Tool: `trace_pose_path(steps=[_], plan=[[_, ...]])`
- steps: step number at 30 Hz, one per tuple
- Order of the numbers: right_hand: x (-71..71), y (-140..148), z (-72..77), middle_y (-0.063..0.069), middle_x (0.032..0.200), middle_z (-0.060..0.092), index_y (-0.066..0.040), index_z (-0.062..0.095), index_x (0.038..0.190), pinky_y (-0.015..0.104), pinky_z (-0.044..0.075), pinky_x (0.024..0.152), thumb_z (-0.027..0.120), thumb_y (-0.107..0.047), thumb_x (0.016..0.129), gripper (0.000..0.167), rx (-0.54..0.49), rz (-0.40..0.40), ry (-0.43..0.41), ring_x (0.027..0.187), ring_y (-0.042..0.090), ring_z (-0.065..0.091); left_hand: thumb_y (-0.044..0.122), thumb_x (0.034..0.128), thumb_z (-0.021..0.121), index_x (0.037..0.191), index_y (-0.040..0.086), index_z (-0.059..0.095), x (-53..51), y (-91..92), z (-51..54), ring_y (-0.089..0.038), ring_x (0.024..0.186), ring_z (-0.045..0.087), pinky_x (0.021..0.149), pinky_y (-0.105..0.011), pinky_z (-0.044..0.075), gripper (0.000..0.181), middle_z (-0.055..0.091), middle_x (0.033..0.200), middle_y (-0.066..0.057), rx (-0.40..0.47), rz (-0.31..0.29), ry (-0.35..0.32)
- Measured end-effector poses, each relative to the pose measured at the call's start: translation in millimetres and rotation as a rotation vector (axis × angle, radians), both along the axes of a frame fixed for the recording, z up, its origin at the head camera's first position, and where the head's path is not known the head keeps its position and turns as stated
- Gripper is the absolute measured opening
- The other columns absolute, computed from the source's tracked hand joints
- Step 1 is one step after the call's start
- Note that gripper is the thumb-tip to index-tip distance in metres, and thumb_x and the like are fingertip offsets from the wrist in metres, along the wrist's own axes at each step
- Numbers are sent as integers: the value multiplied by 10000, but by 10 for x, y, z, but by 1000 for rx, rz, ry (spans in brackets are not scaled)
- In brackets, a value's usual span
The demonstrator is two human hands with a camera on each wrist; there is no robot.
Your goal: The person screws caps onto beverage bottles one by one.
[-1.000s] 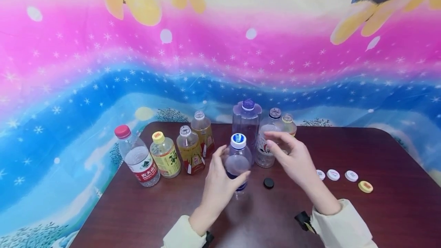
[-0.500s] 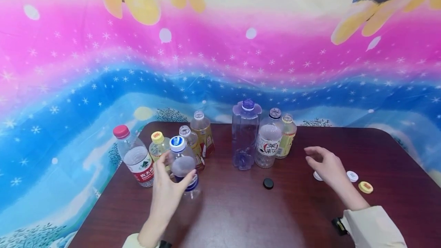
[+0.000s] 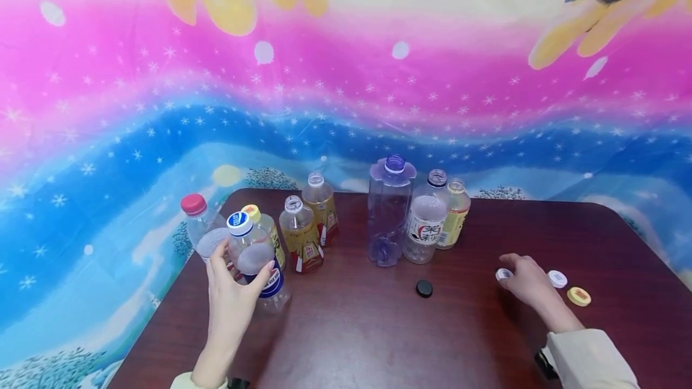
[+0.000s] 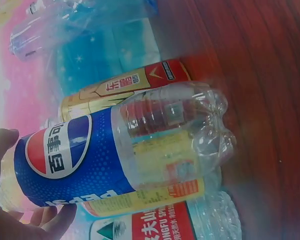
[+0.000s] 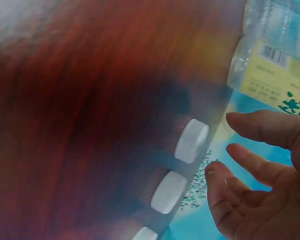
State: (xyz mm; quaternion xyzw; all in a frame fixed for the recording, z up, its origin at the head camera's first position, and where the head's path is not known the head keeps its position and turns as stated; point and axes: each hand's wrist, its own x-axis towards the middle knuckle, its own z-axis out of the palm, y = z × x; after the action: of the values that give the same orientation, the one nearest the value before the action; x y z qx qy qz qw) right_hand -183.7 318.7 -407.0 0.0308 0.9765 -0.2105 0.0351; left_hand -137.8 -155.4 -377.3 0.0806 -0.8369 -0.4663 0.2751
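Observation:
My left hand [image 3: 229,299] grips a clear Pepsi bottle [image 3: 258,257] round its upper part, thumb on one side and fingers on the other. The bottle has a blue label [image 4: 75,155] and a white cap with a blue top [image 3: 239,224]. It is in front of a yellow-capped bottle [image 3: 273,230] and a red-capped water bottle [image 3: 197,227]; whether its base touches the table is unclear. Over at the right, my right hand [image 3: 532,284] hovers by a row of white caps [image 5: 192,141], its fingers loosely bent and holding nothing. One white cap [image 3: 504,274] shows beside its fingertips.
Two uncapped brown-labelled bottles [image 3: 301,239] stand left of centre. Behind, an uncapped purple bottle [image 3: 389,215], a white-labelled bottle [image 3: 427,230] and a yellow-labelled bottle [image 3: 456,221] stand together. A black cap [image 3: 424,288] and a yellow cap [image 3: 579,296] lie on the dark table [image 3: 378,341].
My left hand has carried the Pepsi bottle from the middle to the left, among the bottles there. My right hand has left the bottle's side and moved right, down to the white caps.

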Motion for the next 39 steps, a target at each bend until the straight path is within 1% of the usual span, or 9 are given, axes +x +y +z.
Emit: trace_pose_path(steps=[4, 8, 15, 25, 30, 33, 34, 37, 39], plan=[[2, 37, -57, 410, 1190, 487, 186, 472, 1232, 599, 447, 854, 642, -58, 817, 511, -8, -23, -28, 1060, 524, 487, 117, 786, 769, 1430, -6, 258, -14, -27, -26, -430, 1082, 547, 871, -573, 501, 832, 389, 1248, -251, -15, 19, 9], [-2, 61, -114, 410, 1209, 489, 193, 465, 1234, 612, 429, 884, 653, -45, 808, 523, 1, -11, -24, 1114, 554, 455, 119, 798, 758, 1450, 3, 239, -24, -57, -40, -424, 1087, 528, 865, -574, 498, 841, 378, 1260, -257, -22, 40, 12], [8, 127, -216, 415, 1136, 529, 194, 502, 1185, 592, 448, 845, 673, -41, 786, 494, 23, 16, 35, 1071, 563, 491, 151, 813, 750, 1485, 47, 201, -26, -76, -37, -438, 1148, 481, 925, -608, 453, 874, 348, 1312, -252, 25, 23, -20], [15, 125, -247, 381, 1058, 568, 172, 546, 1123, 555, 466, 788, 679, -76, 805, 425, -12, -7, 30, 979, 502, 543, 134, 800, 760, 1487, 32, 177, -41, -77, -70, -449, 1230, 427, 983, -622, 408, 906, 326, 1355, -273, 42, 22, -2], [21, 123, -239, 379, 1046, 559, 164, 560, 1096, 553, 463, 783, 677, -83, 809, 396, -16, -2, 27, 969, 498, 534, 147, 802, 760, 1492, 32, 127, -33, -78, -67, -435, 1299, 370, 1022, -618, 375, 944, 293, 1404, -281, 76, 26, -1], [23, 111, -224, 374, 1050, 561, 162, 566, 1089, 551, 465, 789, 660, -79, 822, 372, -14, -11, 22, 979, 496, 535, 143, 799, 764, 1497, 43, 110, -28, -74, -68, -408, 1301, 384, 1020, -595, 384, 961, 293, 1414, -260, 100, 32, 17], [24, 111, -221, 374, 1050, 559, 161, 566, 1087, 551, 464, 790, 657, -79, 825, 367, -13, -13, 18, 980, 494, 534, 140, 799, 763, 1499, 47, 105, -24, -71, -67, -396, 1296, 393, 1018, -579, 391, 966, 299, 1415, -250, 108, 33, 26], [25, 106, -211, 370, 1055, 556, 156, 563, 1092, 551, 461, 794, 650, -92, 836, 367, -14, -23, 4, 986, 490, 530, 103, 792, 761, 1497, 39, 112, -17, -68, -72, -348, 1287, 407, 1077, -275, 405, 960, 326, 1415, -221, 116, 43, 79], [28, 109, -210, 364, 1050, 556, 150, 561, 1093, 548, 460, 790, 648, -100, 840, 366, -16, -25, -1, 976, 478, 532, 79, 792, 755, 1495, 34, 117, -9, -65, -70, -318, 1277, 413, 1024, -86, 360, 951, 343, 1411, -213, 117, 50, 117]])
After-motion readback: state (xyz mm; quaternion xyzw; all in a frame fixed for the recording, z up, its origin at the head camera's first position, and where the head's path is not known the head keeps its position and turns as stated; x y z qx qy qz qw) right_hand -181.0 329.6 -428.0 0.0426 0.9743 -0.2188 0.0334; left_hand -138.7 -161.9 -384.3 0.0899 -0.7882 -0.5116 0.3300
